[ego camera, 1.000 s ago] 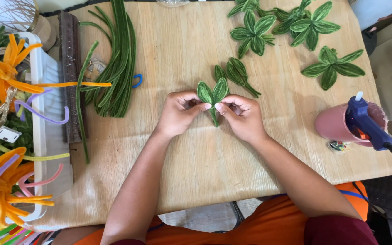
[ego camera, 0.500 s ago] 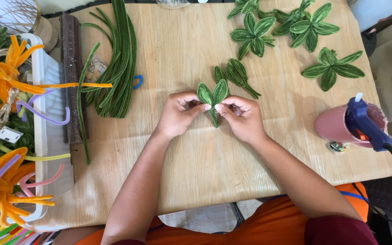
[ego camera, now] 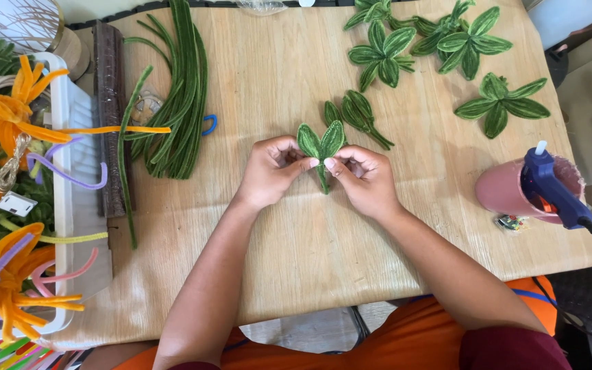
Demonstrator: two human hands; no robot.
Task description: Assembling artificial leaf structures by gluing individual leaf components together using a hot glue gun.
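Between the two hands, at the middle of the pale wooden surface (ego camera: 296, 247), a two-lobed green fuzzy-wire leaf (ego camera: 321, 142) is pinched: left hand (ego camera: 273, 171) fingers (ego camera: 301, 164) and right hand (ego camera: 363, 177) fingers (ego camera: 334, 164) closed on its base. Just beyond the right fingers lies another green fuzzy-wire leaf sprig (ego camera: 358, 114).
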